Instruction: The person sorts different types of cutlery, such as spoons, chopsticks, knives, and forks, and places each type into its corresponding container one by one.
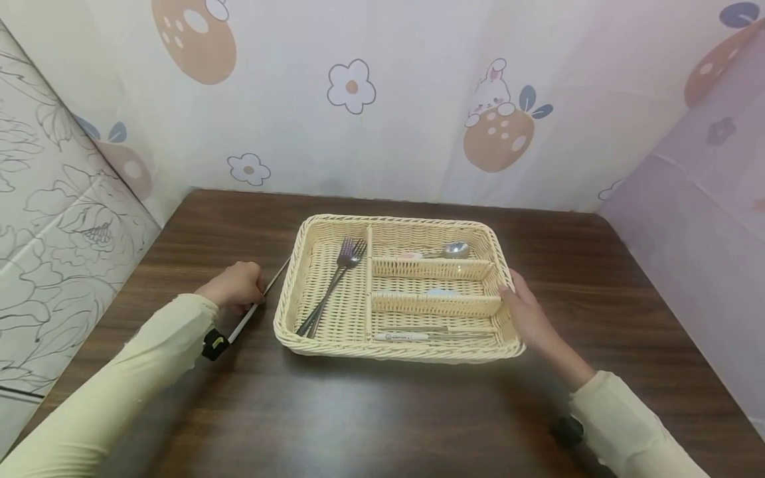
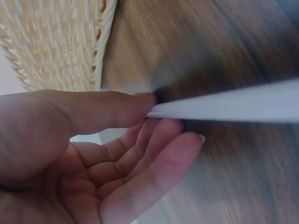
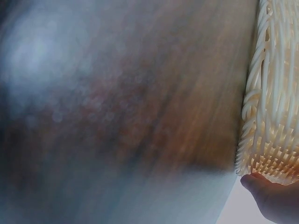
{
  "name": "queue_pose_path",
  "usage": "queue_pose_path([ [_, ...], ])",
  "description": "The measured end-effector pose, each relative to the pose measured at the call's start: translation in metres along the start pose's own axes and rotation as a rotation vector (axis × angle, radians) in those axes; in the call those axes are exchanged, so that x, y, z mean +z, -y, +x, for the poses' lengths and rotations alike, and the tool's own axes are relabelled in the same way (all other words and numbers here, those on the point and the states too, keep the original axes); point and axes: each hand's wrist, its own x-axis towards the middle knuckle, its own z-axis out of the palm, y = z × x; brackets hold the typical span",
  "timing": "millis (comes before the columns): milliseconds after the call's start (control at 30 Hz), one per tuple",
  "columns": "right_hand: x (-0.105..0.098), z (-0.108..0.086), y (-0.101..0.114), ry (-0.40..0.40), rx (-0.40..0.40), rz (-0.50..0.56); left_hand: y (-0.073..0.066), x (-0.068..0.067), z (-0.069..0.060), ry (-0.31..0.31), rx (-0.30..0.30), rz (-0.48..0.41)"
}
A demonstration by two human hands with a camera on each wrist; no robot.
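Note:
A cream woven cutlery basket (image 1: 436, 354) with several compartments sits on the dark wooden table. My right hand (image 1: 526, 309) grips its right rim, the thumb over the edge. To the left of the basket, my left hand (image 1: 239, 285) pinches a long thin white strip (image 1: 244, 324) between thumb and fingertips; its kind cannot be told. Two dark forks (image 1: 329, 292) lie crossed in the basket's left compartment. A metal spoon (image 1: 456, 250) rests in the back right compartment. The front one holds a white printed piece (image 1: 402, 336) and thin metal utensils.
The middle right compartment has a pale object (image 1: 442, 292) mostly hidden by a divider. Patterned cloth (image 1: 406, 146) hangs behind the table (image 1: 358, 418) and along both sides. A black wrist device (image 1: 215, 344) is on the left forearm.

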Motion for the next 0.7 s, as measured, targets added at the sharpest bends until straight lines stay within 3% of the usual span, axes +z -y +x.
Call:
queue_pose_path([
  [333, 0.001, -0.001, -0.001, 0.002, 0.020, 0.010, 0.002, -0.004, -0.008, -0.027, 0.060, 0.025],
  [500, 0.001, -0.001, -0.002, 0.014, -0.001, 0.054, -0.003, -0.024, -0.022, -0.101, 0.094, 0.070],
  [700, 0.001, -0.001, -0.001, 0.025, -0.021, 0.093, -0.024, -0.055, -0.037, -0.208, 0.120, 0.153],
])
